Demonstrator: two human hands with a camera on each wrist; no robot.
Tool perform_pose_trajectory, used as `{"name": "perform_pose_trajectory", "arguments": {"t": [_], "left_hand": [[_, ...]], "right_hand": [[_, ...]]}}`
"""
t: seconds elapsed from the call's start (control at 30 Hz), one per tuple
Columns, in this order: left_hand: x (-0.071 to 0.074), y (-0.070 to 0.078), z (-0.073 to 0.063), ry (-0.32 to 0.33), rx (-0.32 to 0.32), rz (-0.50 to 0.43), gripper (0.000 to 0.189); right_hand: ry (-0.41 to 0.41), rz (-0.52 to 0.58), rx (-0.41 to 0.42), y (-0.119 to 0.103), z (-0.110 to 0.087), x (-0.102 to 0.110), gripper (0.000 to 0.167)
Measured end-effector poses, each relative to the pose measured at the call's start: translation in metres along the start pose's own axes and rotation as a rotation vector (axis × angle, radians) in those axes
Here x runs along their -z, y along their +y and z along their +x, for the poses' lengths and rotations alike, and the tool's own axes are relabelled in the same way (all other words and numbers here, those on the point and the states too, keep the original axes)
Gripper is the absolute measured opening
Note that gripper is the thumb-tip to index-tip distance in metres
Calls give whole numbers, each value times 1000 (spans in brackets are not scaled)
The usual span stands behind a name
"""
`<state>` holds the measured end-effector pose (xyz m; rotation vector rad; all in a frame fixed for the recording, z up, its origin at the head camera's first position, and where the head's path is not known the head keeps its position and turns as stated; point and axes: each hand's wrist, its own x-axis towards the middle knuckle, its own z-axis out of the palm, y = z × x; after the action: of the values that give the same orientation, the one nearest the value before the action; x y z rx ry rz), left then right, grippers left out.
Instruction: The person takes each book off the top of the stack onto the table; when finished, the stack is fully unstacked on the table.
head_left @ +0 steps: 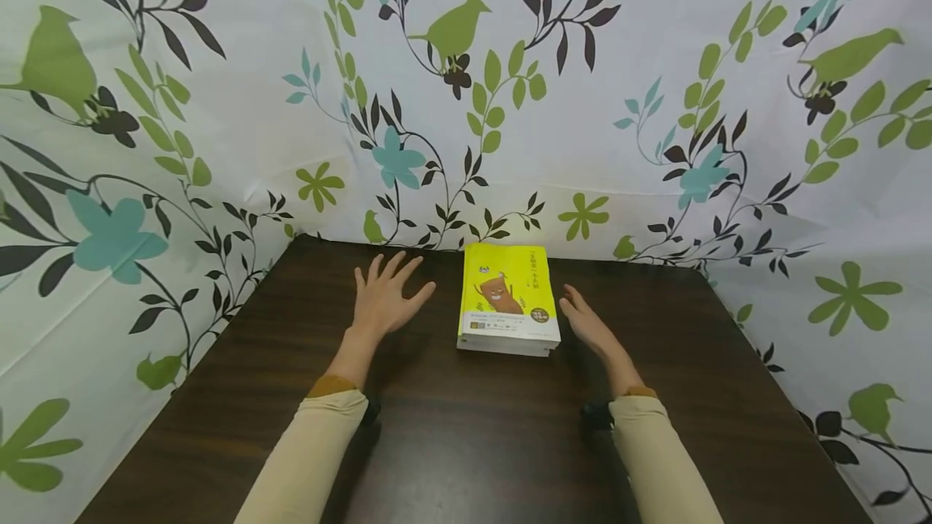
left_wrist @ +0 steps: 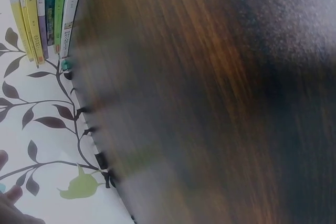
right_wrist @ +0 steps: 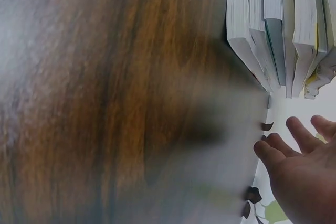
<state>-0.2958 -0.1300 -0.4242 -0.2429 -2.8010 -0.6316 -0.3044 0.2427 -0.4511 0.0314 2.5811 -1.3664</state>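
Seen from the head camera: a stack of books, yellow cover uppermost, lying flat near the far edge of a dark wooden table, close to the floral cloth backdrop printed with green birds, teal flowers and dark leaves.

Left hand spread flat, fingers straight and fanned, over the tabletop well to the left of the stack, holding nothing and apart from the books. Whether the palm presses the wood or hovers just above it, impossible to tell.

Right hand open too, fingers straight and together, turned edge-on just beside the stack's right side; contact with the books not clear from this angle. Both forearms in beige sleeves, with a darker cuff at each wrist.

From the left wrist camera: book spines in yellow, green and white at the top left corner, blurred wood grain filling most of the view, fingertips barely showing at the bottom left against the cloth.

From the right wrist camera: page edges of the stack at the top right, the open right hand below them, fingers extended and gripping nothing, a gap of backdrop between fingers and books.
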Motion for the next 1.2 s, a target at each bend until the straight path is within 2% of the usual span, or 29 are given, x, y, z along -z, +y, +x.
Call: {"name": "perform_pose_trajectory", "arguments": {"t": [0.37,0.57,0.77,0.93,1.07,1.2], "left_hand": [[-4,4,1,-10,6,-3,71],[-8,4,1,-13,10,-15,71],[-9,7,4,-13,14,-34,70],[-15,16,9,-64,16,-116,71],[-23,26,11,-122,42,-211,73],[-33,35,12,-149,72,-277,75]], "right_hand": [[-43,90,-1,5,6,-7,58],[-64,241,-37,2,8,-12,56],[-84,371,-24,-1,12,-16,55],[-76,403,-32,-2,12,-17,56],[-63,397,-47,-2,12,-17,54],[-56,386,-51,-1,12,-16,54]]}}
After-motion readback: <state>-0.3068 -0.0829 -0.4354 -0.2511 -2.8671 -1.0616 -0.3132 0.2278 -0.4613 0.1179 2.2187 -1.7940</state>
